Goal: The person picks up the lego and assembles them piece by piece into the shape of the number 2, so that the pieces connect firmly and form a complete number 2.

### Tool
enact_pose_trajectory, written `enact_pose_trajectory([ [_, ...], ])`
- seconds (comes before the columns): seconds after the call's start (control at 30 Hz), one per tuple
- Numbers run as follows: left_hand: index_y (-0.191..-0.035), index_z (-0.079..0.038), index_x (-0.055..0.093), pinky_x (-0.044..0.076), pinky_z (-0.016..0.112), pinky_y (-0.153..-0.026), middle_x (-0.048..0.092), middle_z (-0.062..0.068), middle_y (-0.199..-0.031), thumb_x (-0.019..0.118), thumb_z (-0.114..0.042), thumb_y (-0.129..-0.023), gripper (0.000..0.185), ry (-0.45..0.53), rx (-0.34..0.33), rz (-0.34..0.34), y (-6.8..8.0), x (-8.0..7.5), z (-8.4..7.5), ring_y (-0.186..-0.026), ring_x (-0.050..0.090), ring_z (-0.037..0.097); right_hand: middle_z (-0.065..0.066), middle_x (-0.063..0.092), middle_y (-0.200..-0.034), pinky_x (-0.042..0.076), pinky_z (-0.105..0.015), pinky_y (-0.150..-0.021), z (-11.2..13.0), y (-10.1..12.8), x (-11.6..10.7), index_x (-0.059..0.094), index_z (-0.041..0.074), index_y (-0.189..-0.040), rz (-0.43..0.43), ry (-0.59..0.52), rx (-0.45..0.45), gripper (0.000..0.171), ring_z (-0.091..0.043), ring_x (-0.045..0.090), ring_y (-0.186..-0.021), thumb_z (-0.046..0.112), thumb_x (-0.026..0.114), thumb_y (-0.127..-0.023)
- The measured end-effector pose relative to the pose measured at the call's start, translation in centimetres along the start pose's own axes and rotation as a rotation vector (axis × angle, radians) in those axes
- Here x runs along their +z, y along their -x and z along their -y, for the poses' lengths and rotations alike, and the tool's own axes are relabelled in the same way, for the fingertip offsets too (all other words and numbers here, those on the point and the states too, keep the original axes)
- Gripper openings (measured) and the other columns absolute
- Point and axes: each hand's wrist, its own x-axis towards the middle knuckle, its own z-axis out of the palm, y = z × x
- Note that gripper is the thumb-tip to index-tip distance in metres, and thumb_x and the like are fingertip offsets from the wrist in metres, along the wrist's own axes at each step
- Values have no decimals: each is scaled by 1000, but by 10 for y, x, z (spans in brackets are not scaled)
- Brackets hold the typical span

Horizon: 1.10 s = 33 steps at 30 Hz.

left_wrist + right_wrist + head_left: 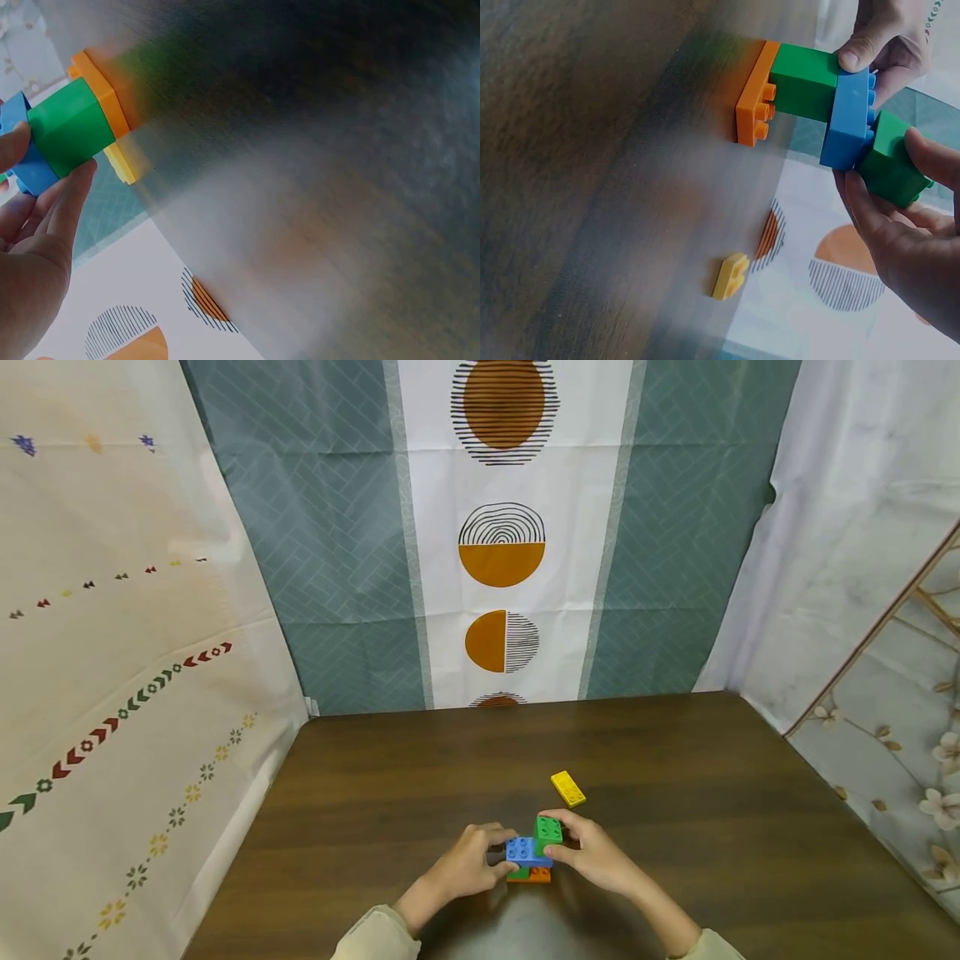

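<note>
A small brick stack stands on the table in front of the person. Its base is a flat orange brick, with a green brick on one end of it. A blue brick lies across the top of that green brick and juts out over the orange one. The left hand pinches the blue brick at its left end between thumb and fingers. Between thumb and fingers the right hand holds a second green brick on the blue brick's right end, leaning slightly in the right wrist view.
Beyond the right hand, a flat yellow brick lies on the dark wooden table. Patterned cloths hang behind the table and along both sides.
</note>
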Motion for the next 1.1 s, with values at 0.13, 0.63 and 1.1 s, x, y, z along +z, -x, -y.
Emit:
enact_pose_trajectory([
  [0.13,-114,1,68,56,18,-84,70,5,-99,74,-9,-85,31,4,11,-7,1,0,1,-93,67,10,-22,64,-117,53,-19,-77,1,-1,3,47,-5,-137,3,30,-13,50,-14,62,-96,18,63,-95],
  [0.63,-112,-1,69,54,16,-80,69,2,-94,74,-8,-85,29,0,24,-18,2,2,3,-88,63,4,-10,67,-104,49,-19,-74,4,-4,0,51,-6,-130,70,167,-72,43,-4,56,-84,16,62,-95],
  [1.1,-113,0,68,56,18,-80,69,3,-96,73,-8,-85,29,25,39,-31,5,4,6,-88,63,3,-4,66,-92,47,-18,-67,5,-8,0,52,-7,-126,116,223,-121,40,0,52,-75,14,63,-94],
])
